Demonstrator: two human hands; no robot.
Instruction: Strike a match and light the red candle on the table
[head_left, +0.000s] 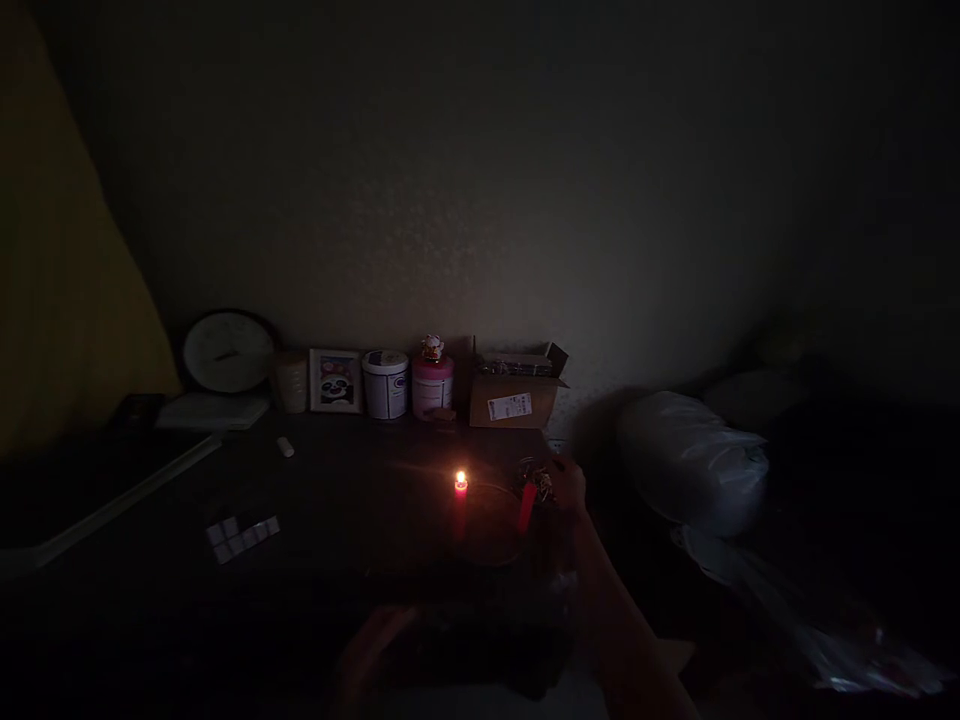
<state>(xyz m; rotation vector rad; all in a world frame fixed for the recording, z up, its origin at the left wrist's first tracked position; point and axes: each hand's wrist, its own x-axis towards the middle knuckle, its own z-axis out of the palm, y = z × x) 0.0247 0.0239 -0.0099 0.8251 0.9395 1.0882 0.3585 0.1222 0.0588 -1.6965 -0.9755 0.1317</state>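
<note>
A lit red candle (460,505) stands upright on the dark table, its small flame giving most of the light. To its right is a second red candle (527,507), unlit and slightly tilted. Behind that one lies a small heap of thin light pieces (543,484), too dim to name. My right hand (570,483) reaches in at the heap's right side with its fingers curled together; whether a piece is between them is hidden. Low in front, my left hand (386,628) is a faint shape near the table's front edge, its fingers lost in shadow.
Along the wall stand a round clock (229,352), a panda picture frame (336,381), a white tub (385,385), a pink-lidded tub (433,390) and an open cardboard box (514,400). White tiles (241,538) lie left. A stuffed plastic bag (690,460) sits right.
</note>
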